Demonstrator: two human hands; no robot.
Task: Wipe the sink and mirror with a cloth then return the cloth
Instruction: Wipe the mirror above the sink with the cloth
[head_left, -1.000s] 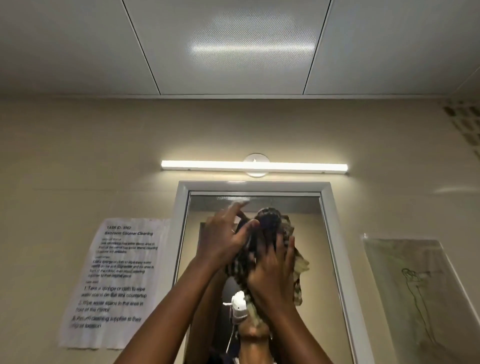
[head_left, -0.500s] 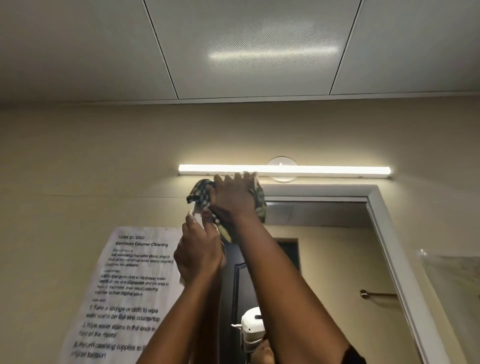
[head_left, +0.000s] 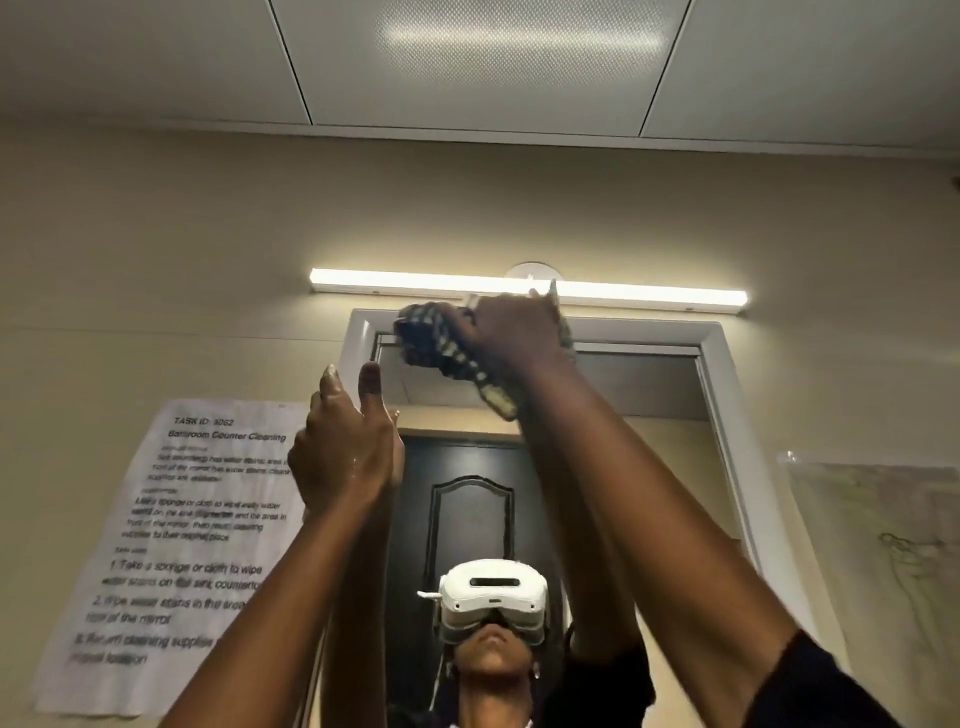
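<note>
Camera's tilted way up here, so most of the shot is ceiling panels (head_left: 493, 57) and beige wall (head_left: 156, 249). Below that there's the mirror (head_left: 649, 457) in its white frame (head_left: 722, 395), taking up the middle of the view, with a lit light bar (head_left: 395, 278) mounted on the wall just above the frame's top edge. In the glass you get a dark panelled door (head_left: 467, 499) and the reflection of a white headset (head_left: 491, 597) near the bottom.

Left of the mirror a printed instruction sheet (head_left: 171, 551) is stuck to the wall, its right edge partly hidden by the left forearm. On the far right there's another pale sheet (head_left: 883, 561) with a faint line drawing on it, too washed out to read.

Both arms reach up. The right hand (head_left: 511, 332) is clenched around the cloth (head_left: 436, 343), a dark-and-light checked rag, pressing it at the top of the mirror where the glass meets the upper frame, toward the left corner. A tail of the cloth hangs down under the wrist. It's a bit motion-blurred, so I can't say exactly how much of it is on the glass versus the frame.

The left hand (head_left: 345, 457) is lower, at the mirror's left edge, fingers (head_left: 330, 384) loosely extended upward, nothing in it. Whether it's actually touching the frame, can't tell.
</note>
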